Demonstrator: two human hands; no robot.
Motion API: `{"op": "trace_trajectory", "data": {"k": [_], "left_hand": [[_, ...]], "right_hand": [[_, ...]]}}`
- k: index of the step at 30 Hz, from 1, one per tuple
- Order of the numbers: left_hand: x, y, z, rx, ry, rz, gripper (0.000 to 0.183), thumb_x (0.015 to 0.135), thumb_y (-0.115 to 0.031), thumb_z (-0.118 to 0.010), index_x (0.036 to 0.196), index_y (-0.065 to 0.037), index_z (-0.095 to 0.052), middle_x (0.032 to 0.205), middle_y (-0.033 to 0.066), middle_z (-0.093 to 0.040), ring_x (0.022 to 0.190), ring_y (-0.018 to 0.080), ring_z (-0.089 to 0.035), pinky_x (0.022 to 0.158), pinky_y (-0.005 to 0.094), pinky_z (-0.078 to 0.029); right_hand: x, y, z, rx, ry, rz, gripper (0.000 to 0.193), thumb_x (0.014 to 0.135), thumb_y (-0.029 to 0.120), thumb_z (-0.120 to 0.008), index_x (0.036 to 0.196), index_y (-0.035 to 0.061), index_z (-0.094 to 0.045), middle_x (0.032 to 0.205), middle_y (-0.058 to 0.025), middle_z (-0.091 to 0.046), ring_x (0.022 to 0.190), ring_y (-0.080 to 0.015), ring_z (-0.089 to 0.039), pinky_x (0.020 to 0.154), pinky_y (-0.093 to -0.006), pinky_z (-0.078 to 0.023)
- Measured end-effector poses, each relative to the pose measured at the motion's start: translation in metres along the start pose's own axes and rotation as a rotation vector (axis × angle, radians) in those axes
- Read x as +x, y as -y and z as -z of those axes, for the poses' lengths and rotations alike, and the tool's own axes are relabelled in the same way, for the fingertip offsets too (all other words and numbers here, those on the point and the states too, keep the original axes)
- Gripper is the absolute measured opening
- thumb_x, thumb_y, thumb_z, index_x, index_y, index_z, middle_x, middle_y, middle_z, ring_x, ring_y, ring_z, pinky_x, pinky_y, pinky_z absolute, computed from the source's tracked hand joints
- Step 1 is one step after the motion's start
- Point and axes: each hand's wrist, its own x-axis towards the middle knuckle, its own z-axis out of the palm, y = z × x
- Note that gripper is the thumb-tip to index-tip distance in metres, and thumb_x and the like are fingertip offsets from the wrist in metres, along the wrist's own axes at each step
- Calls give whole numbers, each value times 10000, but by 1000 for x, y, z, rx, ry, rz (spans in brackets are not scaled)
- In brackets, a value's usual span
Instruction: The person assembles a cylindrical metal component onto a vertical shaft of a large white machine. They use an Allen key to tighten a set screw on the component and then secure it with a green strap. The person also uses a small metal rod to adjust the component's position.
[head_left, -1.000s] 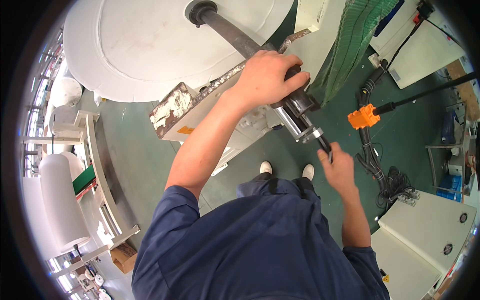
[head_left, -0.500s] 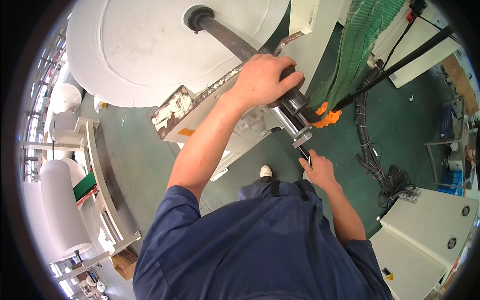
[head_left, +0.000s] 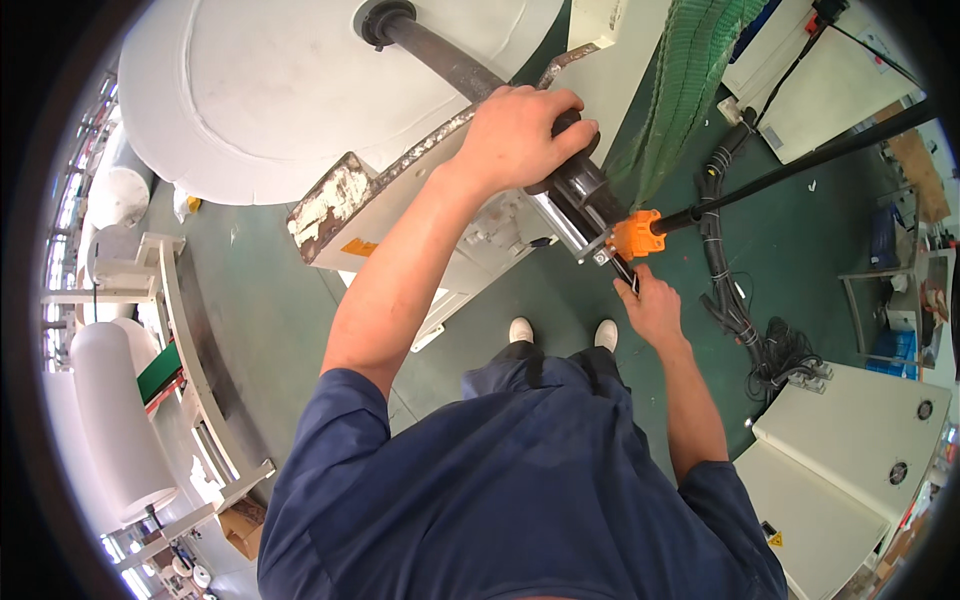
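Note:
A dark steel shaft [head_left: 445,58] runs out of the core of a huge white roll [head_left: 290,90] toward me. My left hand [head_left: 515,135] lies over the shaft near its outer end, fingers curled round the dark collar there. Past that collar is a shiny metal cylinder [head_left: 568,228]. Below it, my right hand [head_left: 655,305] is closed round a slim dark handle [head_left: 624,270], partly hidden by the fingers. Just above the right hand is an orange fitting [head_left: 638,235] on the end of a black pole [head_left: 780,180]; whether it touches the cylinder I cannot tell.
A green webbing sling [head_left: 695,85] hangs beside the shaft end. A rusty-edged machine frame [head_left: 335,210] stands under the roll. Bundled black cables [head_left: 730,310] lie on the floor at right, near a cream cabinet [head_left: 840,430]. A smaller white roll [head_left: 115,420] rests on a rack at left.
My right hand has moved up and slightly right with the handle. The orange fitting, blurred before, shows sharply, and the black pole slopes less steeply. My left hand keeps its hold on the shaft.

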Motion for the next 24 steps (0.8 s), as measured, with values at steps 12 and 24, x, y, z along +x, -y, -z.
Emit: {"op": "trace_trajectory", "data": {"k": [12, 24], "left_hand": [[-1, 0, 1, 0, 15, -10, 307, 920, -350, -602, 1016, -73, -694, 887, 133, -694, 883, 345, -633, 855, 433, -482], [-12, 2, -1, -45, -153, -57, 295, 917, -255, -620, 1103, -29, -657, 983, 165, -679, 950, 360, -618, 869, 435, -485]], "right_hand": [[40, -17, 2, 874, 479, -93, 300, 912, 326, -672, 891, 36, -599, 648, -16, -556, 579, -94, -483, 544, -269, -389], [13, 22, 81, 108, -51, 187, 275, 877, 302, -692, 953, 38, -701, 780, -127, -661, 684, -279, -635, 649, -370, -483]]}}
